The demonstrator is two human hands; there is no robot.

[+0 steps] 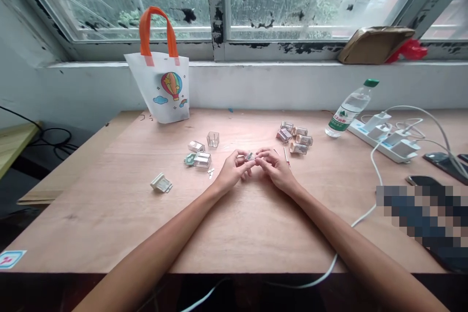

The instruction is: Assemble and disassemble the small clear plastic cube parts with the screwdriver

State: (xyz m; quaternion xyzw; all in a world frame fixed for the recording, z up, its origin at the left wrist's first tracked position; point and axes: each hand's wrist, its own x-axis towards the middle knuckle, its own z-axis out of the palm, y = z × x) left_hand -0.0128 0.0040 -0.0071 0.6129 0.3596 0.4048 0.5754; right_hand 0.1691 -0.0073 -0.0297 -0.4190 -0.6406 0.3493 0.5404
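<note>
The part (pixel 249 156) is between the hands, its long axis too small to tell. The left hand (pixel 230 170) pinches it from eight o'clock; the right hand (pixel 277 168) comes in from four, fingertips together, whether gripping it I cannot tell. Clear boxes (pixel 202 159) lie at nine o'clock, cases (pixel 301 148) around two, contents unclear.

The left hand (pixel 231 169) pinches a tiny grey piece (pixel 249 156), too small to see well. The right hand (pixel 277 168) has its fingertips on it or right beside it. It is nearer the back edge of the table (pixel 237 234) than the front. To its left are three little clear boxes (pixel 213 139) and flat silver bits (pixel 211 172); to its right, more small boxes (pixel 299 148) bunch together.
</note>
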